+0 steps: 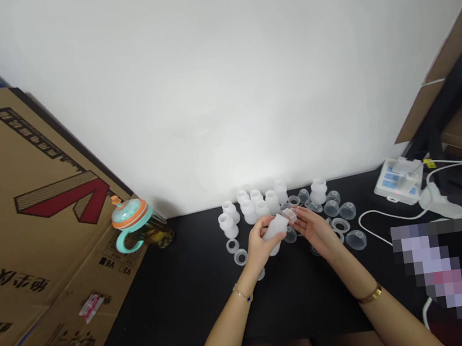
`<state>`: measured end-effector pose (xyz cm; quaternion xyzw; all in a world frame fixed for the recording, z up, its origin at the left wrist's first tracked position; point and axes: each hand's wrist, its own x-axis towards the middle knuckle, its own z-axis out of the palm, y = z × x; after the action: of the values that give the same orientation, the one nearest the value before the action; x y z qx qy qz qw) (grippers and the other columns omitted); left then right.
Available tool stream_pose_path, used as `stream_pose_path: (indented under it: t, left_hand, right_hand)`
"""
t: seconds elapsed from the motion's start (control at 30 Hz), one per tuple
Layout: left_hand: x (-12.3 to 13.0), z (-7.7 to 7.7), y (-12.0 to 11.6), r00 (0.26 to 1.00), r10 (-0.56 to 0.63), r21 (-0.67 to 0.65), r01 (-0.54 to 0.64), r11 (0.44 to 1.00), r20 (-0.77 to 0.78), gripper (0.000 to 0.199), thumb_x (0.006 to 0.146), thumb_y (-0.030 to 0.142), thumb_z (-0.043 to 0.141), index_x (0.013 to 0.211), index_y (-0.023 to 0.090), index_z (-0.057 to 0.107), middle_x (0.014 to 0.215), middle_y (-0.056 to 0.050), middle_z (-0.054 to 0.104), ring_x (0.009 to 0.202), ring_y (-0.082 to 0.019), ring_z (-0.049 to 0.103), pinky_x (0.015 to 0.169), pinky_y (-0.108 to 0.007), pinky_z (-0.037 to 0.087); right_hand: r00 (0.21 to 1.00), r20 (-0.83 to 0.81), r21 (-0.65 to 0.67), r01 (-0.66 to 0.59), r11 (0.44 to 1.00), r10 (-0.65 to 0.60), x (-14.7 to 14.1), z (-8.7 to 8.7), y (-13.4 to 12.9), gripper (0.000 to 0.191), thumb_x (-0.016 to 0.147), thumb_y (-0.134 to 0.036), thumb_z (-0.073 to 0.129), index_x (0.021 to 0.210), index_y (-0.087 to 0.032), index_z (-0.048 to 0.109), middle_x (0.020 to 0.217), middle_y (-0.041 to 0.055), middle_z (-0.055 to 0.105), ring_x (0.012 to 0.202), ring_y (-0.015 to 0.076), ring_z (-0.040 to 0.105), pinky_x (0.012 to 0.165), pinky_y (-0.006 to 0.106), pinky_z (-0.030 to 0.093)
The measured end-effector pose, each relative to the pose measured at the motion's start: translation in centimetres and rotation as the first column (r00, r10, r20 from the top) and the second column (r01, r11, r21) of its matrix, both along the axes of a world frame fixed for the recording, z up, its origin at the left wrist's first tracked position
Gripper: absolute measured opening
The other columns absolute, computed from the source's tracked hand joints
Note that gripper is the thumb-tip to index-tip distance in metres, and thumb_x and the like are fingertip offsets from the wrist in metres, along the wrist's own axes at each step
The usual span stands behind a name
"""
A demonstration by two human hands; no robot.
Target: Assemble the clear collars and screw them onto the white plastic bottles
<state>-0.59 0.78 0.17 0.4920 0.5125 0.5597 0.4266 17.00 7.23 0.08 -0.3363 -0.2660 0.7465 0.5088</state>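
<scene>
My left hand [261,243] is closed around a white translucent baby bottle [277,226], which tilts with its neck toward the right. At that neck, my right hand [312,227] pinches a clear screw ring [290,214]; whether the ring is threaded on I cannot tell. Behind the hands stand several more white bottles [248,212] in a cluster, and one bottle [319,191] stands apart to the right. Several clear dome caps [348,210] and rings [340,225] lie right of my right hand. Two loose rings [241,257] lie left of my left hand.
A jug with a turquoise and orange lid [131,213] stands at the left beside a large cardboard box [43,232]. To the right are a white plastic case [399,180], white cables [372,213] and a blurred-out object [444,275]. A white wall [219,83] rises behind the black table [179,299].
</scene>
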Motion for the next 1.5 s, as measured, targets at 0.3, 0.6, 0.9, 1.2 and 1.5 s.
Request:
stream_pose_path:
  t: [0.3, 0.6, 0.9, 1.2, 1.5]
  left_hand:
    - [0.2, 0.2, -0.1, 0.999, -0.009, 0.049, 0.012, 0.999, -0.046, 0.046, 0.072, 0.036, 0.086, 0.11, 0.018, 0.066, 0.111, -0.009, 0.07, 0.096, -0.023, 0.068, 0.085, -0.034, 0.053]
    - [0.1, 0.3, -0.3, 0.992, -0.048, 0.016, 0.05, 0.999, -0.115, 0.047, 0.075, 0.035, 0.083, 0.116, 0.019, 0.067, 0.113, -0.009, 0.072, 0.098, -0.026, 0.069, 0.087, -0.036, 0.054]
    - [0.2, 0.5, -0.4, 0.988, -0.069, 0.012, 0.071, 0.997, -0.141, 0.044, 0.077, 0.034, 0.081, 0.117, 0.02, 0.068, 0.112, -0.008, 0.072, 0.097, -0.026, 0.069, 0.084, -0.035, 0.054]
    - [0.2, 0.3, -0.4, 0.989, -0.076, 0.007, 0.077, 0.997, -0.127, 0.046, 0.077, 0.036, 0.081, 0.118, 0.019, 0.068, 0.114, -0.009, 0.073, 0.098, -0.026, 0.069, 0.085, -0.035, 0.054]
    - [0.2, 0.2, -0.3, 0.992, -0.079, -0.001, 0.079, 0.997, -0.103, 0.047, 0.076, 0.037, 0.081, 0.117, 0.019, 0.068, 0.113, -0.009, 0.072, 0.098, -0.026, 0.069, 0.086, -0.036, 0.054]
  right_hand:
    - [0.998, 0.06, 0.085, 0.02, 0.996, -0.025, -0.2, 0.2, -0.2, 0.03, 0.067, -0.036, 0.091, 0.091, -0.024, 0.078, 0.1, 0.0026, 0.078, 0.09, 0.0202, 0.071, 0.081, 0.03, 0.059]
    - [0.993, 0.115, 0.129, 0.005, 0.992, -0.02, -0.3, 1.0, -0.6, 0.032, 0.065, -0.041, 0.09, 0.09, -0.023, 0.079, 0.102, 0.0049, 0.078, 0.098, 0.024, 0.07, 0.083, 0.033, 0.056]
    - [0.988, 0.153, 0.125, -0.007, 0.992, -0.012, -0.4, 1.2, -0.8, 0.034, 0.064, -0.043, 0.09, 0.089, -0.023, 0.079, 0.103, 0.006, 0.077, 0.1, 0.0259, 0.069, 0.082, 0.034, 0.053]
    - [0.985, 0.173, 0.133, -0.017, 0.991, -0.006, -0.4, 1.2, -0.9, 0.033, 0.066, -0.043, 0.089, 0.09, -0.023, 0.078, 0.104, 0.0059, 0.077, 0.101, 0.0255, 0.068, 0.081, 0.032, 0.053]
    - [0.986, 0.168, 0.13, -0.02, 0.991, -0.002, -0.4, 1.1, -0.9, 0.031, 0.067, -0.042, 0.088, 0.091, -0.024, 0.079, 0.103, 0.0052, 0.077, 0.099, 0.0245, 0.069, 0.081, 0.031, 0.054]
